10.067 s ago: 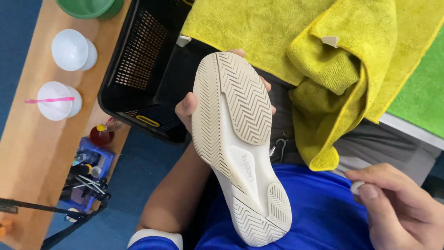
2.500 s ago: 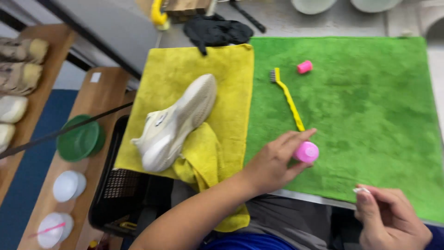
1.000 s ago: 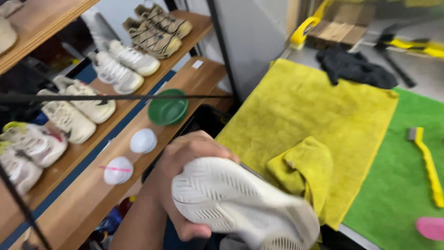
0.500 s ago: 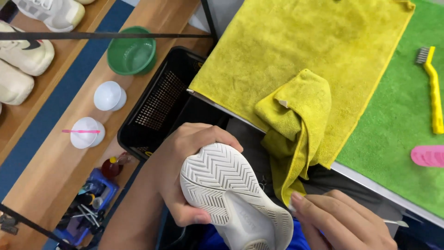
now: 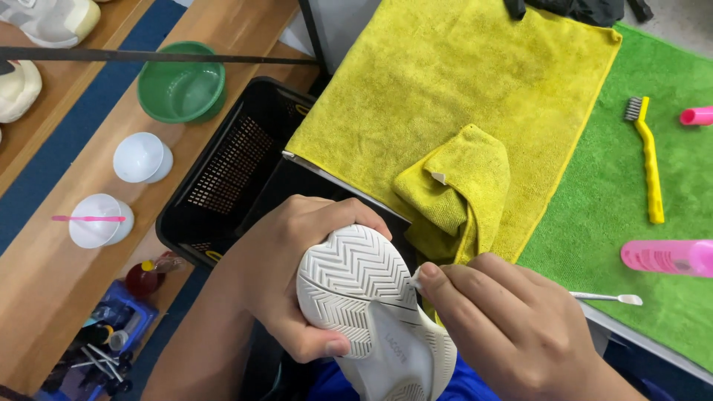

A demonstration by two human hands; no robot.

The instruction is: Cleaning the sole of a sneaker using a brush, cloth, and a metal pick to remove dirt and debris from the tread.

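The left hand [image 5: 297, 275] grips a white sneaker with a zigzag-treaded rubber sole [image 5: 364, 297], sole up, fingers wrapped over the toe end and thumb pressed on the near edge. The shoe sits low in the view, over the lap, just in front of the table edge. The right hand [image 5: 505, 327] pinches something small and white against the sole's right edge; what it is I cannot tell, as the fingers cover it. A thin white swab stick [image 5: 609, 298] shows beyond the right hand's knuckles.

A crumpled yellow microfibre cloth [image 5: 457, 186] lies just behind the shoe, on a larger flat yellow towel [image 5: 460, 82]. To the right, on green artificial turf [image 5: 609, 186], lie a yellow-handled brush [image 5: 648, 160] and a pink plastic bottle [image 5: 665, 256] on its side. A black perforated plastic crate [image 5: 230, 163] stands left of the shoe. Beyond it, on a wooden shelf [image 5: 44, 297], sit a green bowl [image 5: 182, 82] and two white cups [image 5: 141, 157], the nearer with a pink stick across it.
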